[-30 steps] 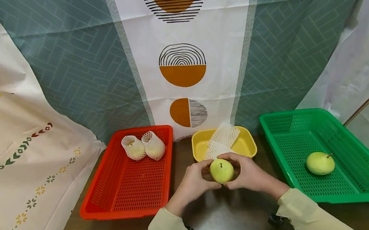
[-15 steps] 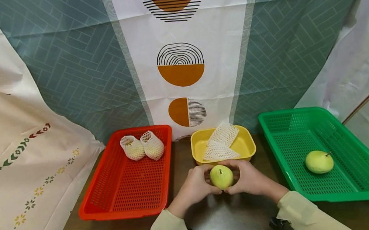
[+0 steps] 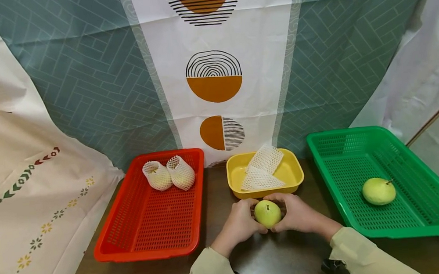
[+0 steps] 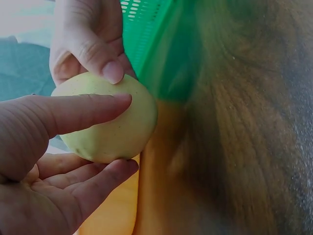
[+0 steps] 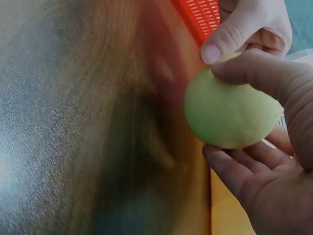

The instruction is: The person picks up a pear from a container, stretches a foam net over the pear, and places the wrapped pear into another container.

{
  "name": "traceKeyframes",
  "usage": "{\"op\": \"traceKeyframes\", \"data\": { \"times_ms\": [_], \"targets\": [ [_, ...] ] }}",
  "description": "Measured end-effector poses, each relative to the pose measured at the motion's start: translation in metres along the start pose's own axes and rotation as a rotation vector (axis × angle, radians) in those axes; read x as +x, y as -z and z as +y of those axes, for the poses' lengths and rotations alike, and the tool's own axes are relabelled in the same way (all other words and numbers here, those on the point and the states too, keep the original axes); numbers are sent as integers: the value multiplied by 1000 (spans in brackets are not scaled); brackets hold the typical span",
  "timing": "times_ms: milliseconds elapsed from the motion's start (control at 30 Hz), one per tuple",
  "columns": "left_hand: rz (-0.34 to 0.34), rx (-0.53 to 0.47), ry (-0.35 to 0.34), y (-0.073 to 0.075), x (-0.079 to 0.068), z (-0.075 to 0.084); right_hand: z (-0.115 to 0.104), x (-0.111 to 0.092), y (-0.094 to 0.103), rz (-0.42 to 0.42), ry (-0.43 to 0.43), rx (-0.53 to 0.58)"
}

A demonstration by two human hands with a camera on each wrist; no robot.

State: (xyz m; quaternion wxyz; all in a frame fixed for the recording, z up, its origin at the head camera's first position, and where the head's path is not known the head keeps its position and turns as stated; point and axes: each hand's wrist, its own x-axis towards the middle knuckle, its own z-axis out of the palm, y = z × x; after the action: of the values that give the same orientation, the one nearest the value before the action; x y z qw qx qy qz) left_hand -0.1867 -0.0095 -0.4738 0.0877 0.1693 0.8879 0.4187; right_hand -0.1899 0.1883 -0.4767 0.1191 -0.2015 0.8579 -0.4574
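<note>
A yellow-green pear (image 3: 268, 214) with a short stem on top is held between both hands, in front of the yellow basin. The left hand (image 3: 243, 221) grips it from the left, thumb on the near side and fingers curving round beneath, as the left wrist view shows on the pear (image 4: 115, 127). From the other side the right hand (image 3: 296, 212) grips it the same way; in the right wrist view its thumb lies across the pear (image 5: 230, 112) with the fingers under it. Both thumbs nearly meet on the near face.
Two pears in white foam nets (image 3: 169, 175) lie in the red basket (image 3: 147, 253) at left. Loose white foam nets (image 3: 264, 168) rest in the yellow basin (image 3: 294, 176). Another bare pear (image 3: 379, 191) sits in the green basket (image 3: 341, 204) at right, on the dark wooden table (image 3: 279, 263).
Both hands have come down and nearer with the pear, away from the yellow basin. The nets in the basin, partly covered before, now show fully.
</note>
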Motion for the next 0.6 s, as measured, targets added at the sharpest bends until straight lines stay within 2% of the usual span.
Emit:
{"op": "traceKeyframes", "data": {
  "times_ms": [267, 600],
  "targets": [
    [7, 61, 0, -5, 6, -4, 6, 4, -6, 28, -59, -39],
    [-24, 2, 27, -6, 10, -10, 11, 7, -7, 19, -83, -33]
  ]
}}
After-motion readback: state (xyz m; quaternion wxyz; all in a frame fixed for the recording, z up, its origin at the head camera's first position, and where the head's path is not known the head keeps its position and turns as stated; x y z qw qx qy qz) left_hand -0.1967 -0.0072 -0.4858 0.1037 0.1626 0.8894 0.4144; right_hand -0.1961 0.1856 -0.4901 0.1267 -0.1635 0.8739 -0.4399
